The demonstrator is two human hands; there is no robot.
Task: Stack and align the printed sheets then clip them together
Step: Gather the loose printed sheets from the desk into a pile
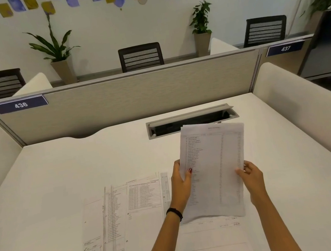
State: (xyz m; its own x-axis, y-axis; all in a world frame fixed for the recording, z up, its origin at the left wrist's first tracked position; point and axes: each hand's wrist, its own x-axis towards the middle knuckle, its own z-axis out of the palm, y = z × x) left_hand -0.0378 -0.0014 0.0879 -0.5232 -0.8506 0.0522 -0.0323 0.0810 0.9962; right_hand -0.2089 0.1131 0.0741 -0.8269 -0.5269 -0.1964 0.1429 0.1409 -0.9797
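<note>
Sheets being held upright over the desk, printed side facing the camera, rows of small text in columns, too blurred to read. A second sheet's corner is peeking out at the top left, so the bundle is looking not quite squared. Left hand is pinching the left edge, thumb on the front, fingers curled behind. Right hand is gripping the right edge the same way, thumb in front. A black band is sitting on the left wrist.

More papers are lying fanned and overlapping on the desk left of the hands, tables printed on them, text unreadable; punch holes are showing on one. Another sheet is lying flat under the held ones, near the front edge.

Readable writing: blue plates on the divider reading "436" and "437".

Open cable tray is sitting just behind the held sheets. Desk's left half and right side are lying bare, side panels closing both edges.
</note>
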